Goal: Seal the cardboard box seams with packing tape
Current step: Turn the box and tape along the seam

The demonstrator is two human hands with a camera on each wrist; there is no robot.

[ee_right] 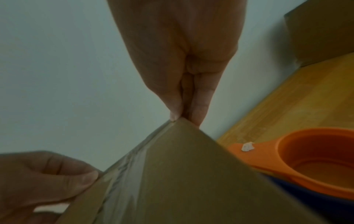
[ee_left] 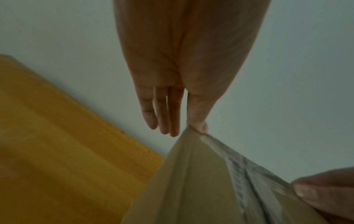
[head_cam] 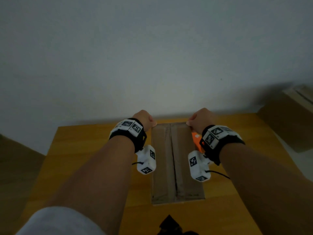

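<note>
- I see the wooden table [head_cam: 88, 150]; the cardboard box [head_cam: 176, 163] lies at centre, its far end at twelve o'clock.
- My left hand [head_cam: 144, 120] pinches the far corner at eleven o'clock; my right hand [head_cam: 200, 120] pinches the corner at one.
- I judge that pressing evenly along this edge would seat the tape.
- The orange tape dispenser [ee_right: 306, 159] crowds the box at three o'clock.

I count two hands, my left [head_cam: 144, 119] and my right [head_cam: 199, 119]. There are two boxes: one [head_cam: 176, 160] in front of me, another [head_cam: 291, 122] off to my right. One orange tape dispenser [ee_right: 310, 159], one table [head_cam: 88, 150].
</note>
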